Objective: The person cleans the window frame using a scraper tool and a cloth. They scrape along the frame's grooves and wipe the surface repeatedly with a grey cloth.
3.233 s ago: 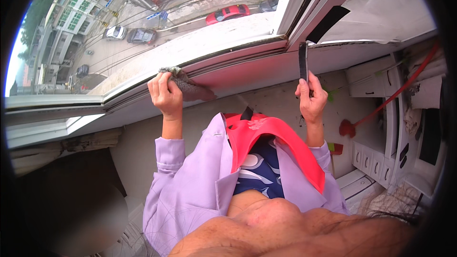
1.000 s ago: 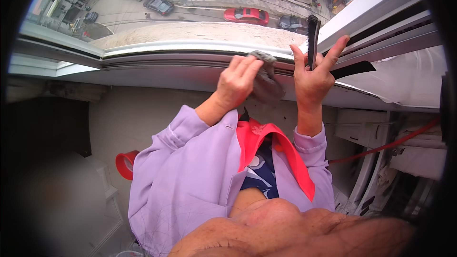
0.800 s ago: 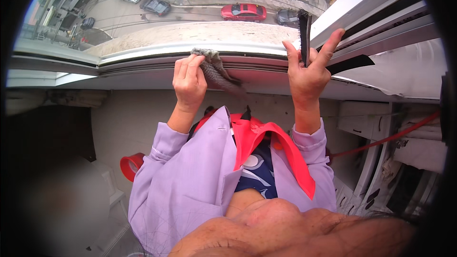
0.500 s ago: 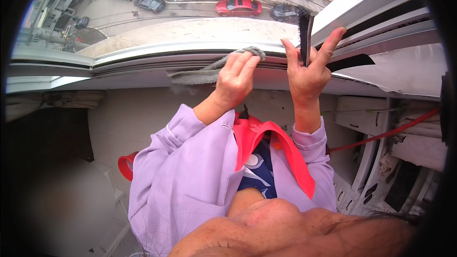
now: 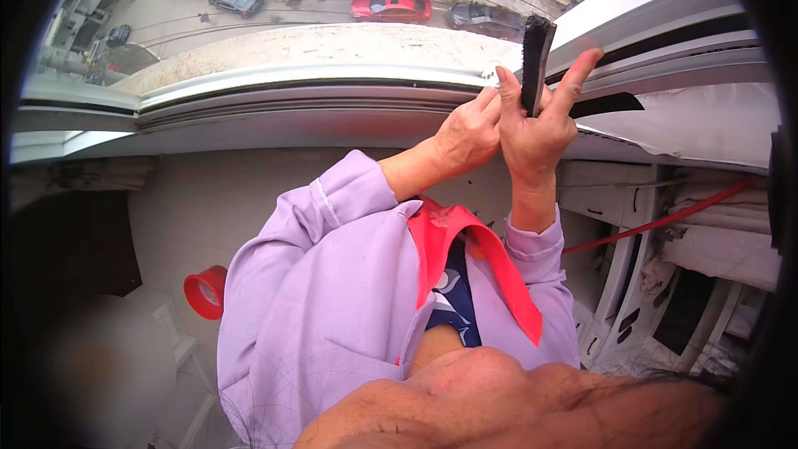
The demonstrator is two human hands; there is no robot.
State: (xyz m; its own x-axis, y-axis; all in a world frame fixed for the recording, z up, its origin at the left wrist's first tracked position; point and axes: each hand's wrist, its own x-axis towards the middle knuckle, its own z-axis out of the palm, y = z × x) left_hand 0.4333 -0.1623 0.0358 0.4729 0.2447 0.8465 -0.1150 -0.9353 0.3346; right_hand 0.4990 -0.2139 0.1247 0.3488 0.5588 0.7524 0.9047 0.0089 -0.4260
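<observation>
My right hand (image 5: pixel 539 129) grips a black brush (image 5: pixel 534 62) with short bristles, held upright over the window track (image 5: pixel 332 105). One of its fingers points out to the upper right. My left hand (image 5: pixel 470 135) is close against it at the track, fingers closed. What the left fingers hold, if anything, is hidden, and no grey cloth shows. Beside the right hand a flat black strip (image 5: pixel 611 105) sticks out along the sill. A small white piece with dark dots (image 5: pixel 490 78) shows on the frame above the left fingertips.
The white window frame (image 5: pixel 648 0) rises at the right. Beyond the pale outer ledge (image 5: pixel 291 48) lies a street far below, with several cars. Behind me are a red round container (image 5: pixel 205 292), a red pole (image 5: pixel 665 220) and white cabinets (image 5: pixel 607 191).
My left hand has moved right along the track to meet the right hand. The grey cloth it held has gone from sight. My right hand still grips the brush, now tilted slightly differently.
</observation>
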